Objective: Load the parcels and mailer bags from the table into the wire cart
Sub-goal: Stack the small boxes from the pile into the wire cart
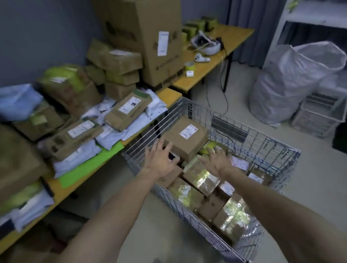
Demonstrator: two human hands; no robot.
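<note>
— Start at nine o'clock: what's left on the counter (176, 82)?

— Plenty. Brown parcels (81, 134) and pale mailer bags (107, 137) sit heaped there, some overhanging the front edge. I'd guess a nudge could send the loose bags sliding to the floor.

— And the hands?

— Both are over the wire cart (253, 136). The left hand (160, 160) is spread wide, fingers touching the near edge of the top box (185, 139). The right hand (217, 161) is open too, holding nothing, hovering just beside that box.

— Which way does the box lie?

— Label up, long axis running from about seven o'clock to one o'clock, resting tilted on the parcels beneath, at the cart's far end.

— The risk?

— It looks unevenly perched. Released like that, it may tip or slip toward the yellow packet (209, 148) at three o'clock.
</note>
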